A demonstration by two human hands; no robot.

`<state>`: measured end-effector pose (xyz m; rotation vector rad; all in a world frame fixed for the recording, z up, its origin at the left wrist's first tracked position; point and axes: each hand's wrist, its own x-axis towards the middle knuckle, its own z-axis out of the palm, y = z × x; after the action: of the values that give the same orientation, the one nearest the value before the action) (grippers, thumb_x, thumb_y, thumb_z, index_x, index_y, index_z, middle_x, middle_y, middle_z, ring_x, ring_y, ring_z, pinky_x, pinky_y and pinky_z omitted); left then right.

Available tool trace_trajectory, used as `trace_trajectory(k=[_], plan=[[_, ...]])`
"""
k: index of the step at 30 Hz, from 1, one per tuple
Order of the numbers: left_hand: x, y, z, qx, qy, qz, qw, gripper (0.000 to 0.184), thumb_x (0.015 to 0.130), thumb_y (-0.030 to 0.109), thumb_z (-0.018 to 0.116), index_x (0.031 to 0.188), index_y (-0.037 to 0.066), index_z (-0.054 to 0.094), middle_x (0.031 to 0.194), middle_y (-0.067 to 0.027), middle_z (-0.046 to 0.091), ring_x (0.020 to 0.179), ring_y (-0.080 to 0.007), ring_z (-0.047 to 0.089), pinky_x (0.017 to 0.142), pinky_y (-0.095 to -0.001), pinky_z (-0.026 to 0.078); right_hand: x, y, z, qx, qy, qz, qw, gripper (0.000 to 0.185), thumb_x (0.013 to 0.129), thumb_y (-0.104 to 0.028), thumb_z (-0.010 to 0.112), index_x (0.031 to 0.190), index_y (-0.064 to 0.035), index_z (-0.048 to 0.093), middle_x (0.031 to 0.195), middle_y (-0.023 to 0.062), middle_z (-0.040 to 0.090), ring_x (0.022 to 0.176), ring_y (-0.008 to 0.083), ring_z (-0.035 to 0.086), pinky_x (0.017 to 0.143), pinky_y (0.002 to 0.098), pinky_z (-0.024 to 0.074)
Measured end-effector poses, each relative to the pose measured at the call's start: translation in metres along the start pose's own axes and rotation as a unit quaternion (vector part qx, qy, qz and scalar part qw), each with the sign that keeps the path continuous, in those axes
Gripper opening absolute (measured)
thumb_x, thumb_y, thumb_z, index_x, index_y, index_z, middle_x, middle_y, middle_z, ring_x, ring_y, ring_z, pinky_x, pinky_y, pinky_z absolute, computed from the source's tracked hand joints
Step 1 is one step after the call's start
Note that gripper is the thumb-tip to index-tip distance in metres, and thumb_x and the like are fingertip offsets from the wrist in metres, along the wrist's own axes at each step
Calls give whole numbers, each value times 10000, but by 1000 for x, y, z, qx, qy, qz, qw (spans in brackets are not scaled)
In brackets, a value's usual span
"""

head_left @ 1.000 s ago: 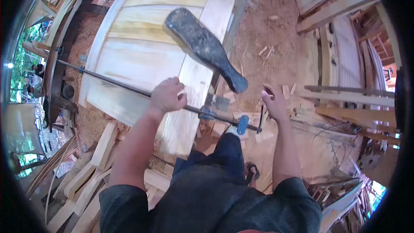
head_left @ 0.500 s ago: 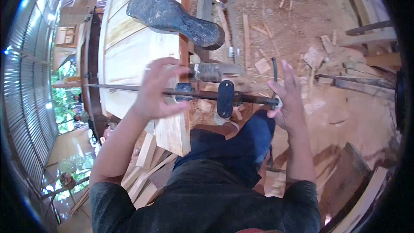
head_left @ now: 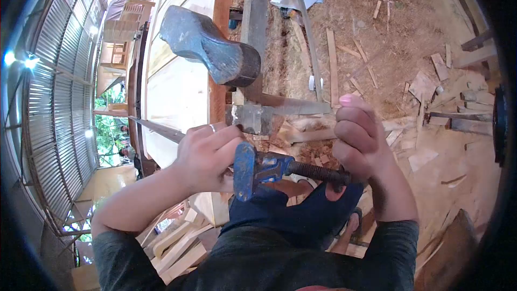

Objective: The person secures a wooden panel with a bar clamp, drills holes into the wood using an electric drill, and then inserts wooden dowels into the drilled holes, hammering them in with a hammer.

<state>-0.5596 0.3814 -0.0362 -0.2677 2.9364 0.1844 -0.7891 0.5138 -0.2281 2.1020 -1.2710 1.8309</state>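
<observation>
Head view: blue-and-black metal bar clamp [head_left: 266, 167] between two bare hands, in front of the wearer's legs.
Its long axis runs crosswise, left to right; the left hand [head_left: 209, 153] wraps the bar beside the blue end plate, while the right hand [head_left: 360, 137] is nearer the threaded screw, whose tip lies just bodyward of its curled fingers (grip on any handle cannot be told). Count: one clamp, one dark, scuffed, waisted block [head_left: 210, 48], one pale planked wooden panel [head_left: 183, 89] beneath that block.

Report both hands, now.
Left hand: closed, holding the clamp bar.
Right hand: curled by the end of the clamp screw; whether it grips anything cannot be told.
</observation>
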Motion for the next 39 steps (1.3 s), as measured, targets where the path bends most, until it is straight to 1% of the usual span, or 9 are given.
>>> trace_trajectory(k=[9,12,15,24,27,31,33,35,39], plan=[[-6,-2,14,16,87,28,996,298,642,286,696,814,59,611,730,-70,578,519,-227,576,452,-345,434,-3,8,21,66,106,40,991,317,589,-292,662,787,-86,523,768,64,497,853,318,635,964,562,526],[-9,-2,15,40,89,15,995,274,670,290,697,829,77,631,734,-62,599,527,-225,605,451,-351,455,-6,-8,37,86,163,139,973,408,752,-430,679,770,-77,476,751,67,452,810,320,589,905,564,501],[-8,-1,16,51,126,20,991,394,767,450,809,877,92,687,726,-52,648,569,-235,646,505,-349,489,-20,6,41,82,164,-17,983,574,943,-566,612,755,-53,437,758,82,431,795,325,539,853,545,481],[-14,1,13,-55,133,9,990,403,782,466,774,900,97,662,803,-109,692,716,-313,715,628,-439,553,-32,-70,52,4,214,324,921,811,923,-811,456,929,-8,564,765,70,433,726,218,453,814,411,444],[-16,0,15,-98,71,-23,992,372,782,432,749,972,126,656,879,-77,684,837,-296,705,700,-446,529,-47,-78,24,16,68,407,911,818,999,-716,426,1226,51,596,960,136,591,904,290,585,911,430,463],[-51,14,5,-102,246,-59,962,399,757,375,776,1089,171,690,1062,-37,674,1083,-227,647,915,-469,460,-6,-114,-3,-131,-60,397,907,560,1056,-508,487,1274,1,575,1273,199,623,1243,363,583,1062,485,442],[-102,16,-5,-156,378,-106,906,424,758,343,786,1144,189,702,1133,-11,658,1165,-202,601,994,-488,408,24,-134,-26,-282,-253,443,813,436,1045,-361,535,1306,-14,575,1246,200,635,1226,379,582,1055,479,446],[-172,-19,-7,-189,424,-184,866,433,762,266,801,1175,183,703,1156,-6,658,1147,-211,609,1017,-520,394,22,-122,-65,-404,-353,473,699,303,947,-205,672,1156,15,679,927,187,706,967,372,692,856,419,526],[-350,-133,56,-220,586,-414,661,365,790,165,796,1126,77,683,1147,-101,661,1127,-318,612,989,-500,443,135,-97,-75,-569,-135,365,725,227,942,-168,637,1011,40,696,840,224,688,823,401,666,749,472,516]])
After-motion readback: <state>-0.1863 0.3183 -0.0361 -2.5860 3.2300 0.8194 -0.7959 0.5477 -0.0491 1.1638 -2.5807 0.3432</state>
